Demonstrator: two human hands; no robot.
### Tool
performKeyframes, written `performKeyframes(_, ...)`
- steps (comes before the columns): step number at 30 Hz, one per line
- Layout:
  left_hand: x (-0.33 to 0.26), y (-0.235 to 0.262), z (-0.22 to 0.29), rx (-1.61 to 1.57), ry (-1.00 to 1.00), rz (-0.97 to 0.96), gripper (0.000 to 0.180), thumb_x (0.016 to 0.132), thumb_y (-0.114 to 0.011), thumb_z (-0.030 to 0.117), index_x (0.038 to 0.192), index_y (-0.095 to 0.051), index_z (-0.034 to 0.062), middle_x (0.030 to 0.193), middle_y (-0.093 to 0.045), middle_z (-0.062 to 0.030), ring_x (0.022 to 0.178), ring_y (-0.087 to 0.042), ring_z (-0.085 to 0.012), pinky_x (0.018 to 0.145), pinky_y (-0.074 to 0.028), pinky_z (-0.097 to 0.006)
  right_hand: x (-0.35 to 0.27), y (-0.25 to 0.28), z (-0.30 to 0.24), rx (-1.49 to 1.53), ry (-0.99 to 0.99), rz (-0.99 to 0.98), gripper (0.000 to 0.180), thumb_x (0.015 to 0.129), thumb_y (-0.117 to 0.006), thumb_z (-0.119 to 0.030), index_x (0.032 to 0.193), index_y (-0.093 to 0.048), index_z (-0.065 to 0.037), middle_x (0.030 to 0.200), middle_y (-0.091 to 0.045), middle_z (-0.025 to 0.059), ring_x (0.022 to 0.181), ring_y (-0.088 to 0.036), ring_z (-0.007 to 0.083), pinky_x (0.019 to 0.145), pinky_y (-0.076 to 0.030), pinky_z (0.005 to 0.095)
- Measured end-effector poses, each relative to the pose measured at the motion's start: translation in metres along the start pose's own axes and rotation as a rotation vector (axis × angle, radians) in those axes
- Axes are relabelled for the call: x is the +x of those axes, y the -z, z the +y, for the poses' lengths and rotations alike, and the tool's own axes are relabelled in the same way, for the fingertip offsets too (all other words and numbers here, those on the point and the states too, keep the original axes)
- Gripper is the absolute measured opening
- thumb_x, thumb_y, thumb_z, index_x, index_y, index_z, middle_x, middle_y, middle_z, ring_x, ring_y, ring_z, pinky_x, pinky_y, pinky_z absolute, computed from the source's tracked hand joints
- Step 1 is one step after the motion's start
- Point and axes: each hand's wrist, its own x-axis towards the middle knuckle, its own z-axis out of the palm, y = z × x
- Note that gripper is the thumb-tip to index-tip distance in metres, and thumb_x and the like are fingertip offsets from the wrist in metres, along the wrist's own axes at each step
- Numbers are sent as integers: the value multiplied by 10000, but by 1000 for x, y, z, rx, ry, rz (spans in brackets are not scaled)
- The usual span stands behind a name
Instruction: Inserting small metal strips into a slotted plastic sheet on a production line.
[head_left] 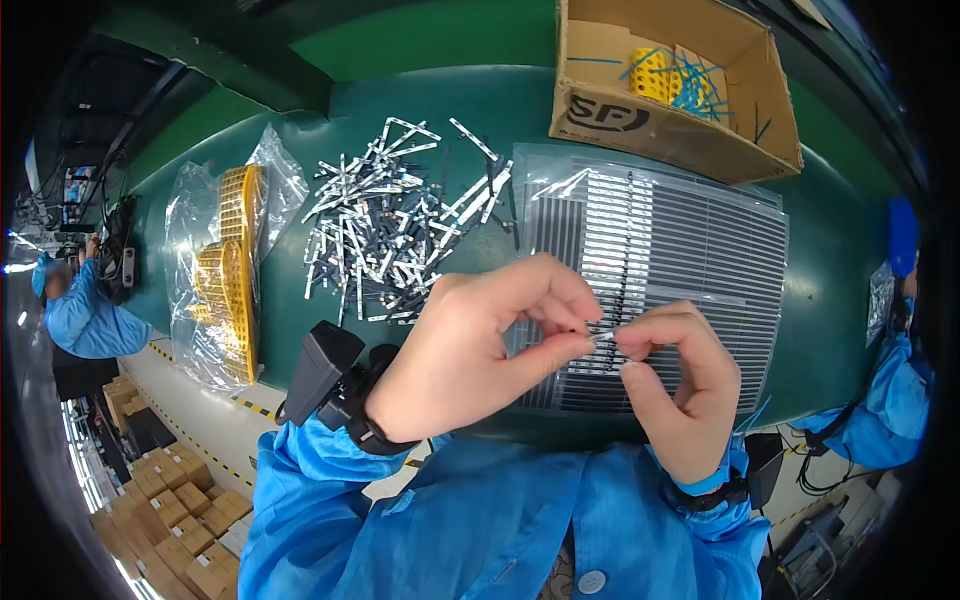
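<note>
My left hand (480,345) and my right hand (675,385) meet above the green table, both pinching one small silver strip piece (605,337) between thumb and fingertips. Under them lies a clear plastic sheet (690,250) stacked with rows of dark and silver strips. A loose pile of snapped-off silver and black strips (395,225) lies to the left of the sheet, beyond my left hand. A black device (330,375) is strapped on my left wrist.
An open cardboard box (680,125) with yellow pieces and blue ties stands at the back right. Yellow perforated trays in clear bags (235,260) lie at the left. Other people in blue coats sit far left (85,315) and far right (895,385). Cardboard boxes (170,510) stand on the floor.
</note>
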Motion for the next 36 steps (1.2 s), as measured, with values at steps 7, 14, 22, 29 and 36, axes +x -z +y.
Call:
performKeyframes(7,-1,-8,2,37,25,-103,230,749,-779,-56,947,-686,14,884,-707,-58,824,-709,-152,728,-547,-263,-2,6,0,-5,-85,-37,159,766,-669,74,904,-662,-5,822,-626,65,746,-605,140,707,-483,258)
performKeyframes(14,-5,-9,2,155,-133,-98,233,722,-807,1,928,-716,61,844,-725,-44,749,-691,-187,682,-508,-294,-4,14,-1,11,-124,-153,120,775,-651,82,863,-653,1,767,-629,51,694,-606,117,658,-484,251)
performKeyframes(22,-16,-10,-1,124,-403,-168,209,756,-787,79,960,-745,63,814,-715,-14,681,-655,-150,635,-417,-279,-11,20,-1,195,-274,-406,96,805,-635,69,864,-620,-4,752,-617,29,677,-582,91,646,-484,246)
performKeyframes(29,-22,-11,-9,77,-431,-210,155,778,-760,52,933,-763,63,895,-700,-33,753,-654,-137,677,-449,-283,-3,21,-7,87,-232,-430,93,807,-615,65,860,-618,-12,749,-607,45,675,-595,124,645,-484,260)
performKeyframes(36,-22,0,-7,-463,-206,-94,129,746,-790,-42,800,-709,44,1118,-565,-144,987,-637,-266,937,-506,-416,20,25,-28,-71,-156,-315,93,826,-594,66,881,-607,-7,782,-590,33,698,-555,105,663,-465,250)
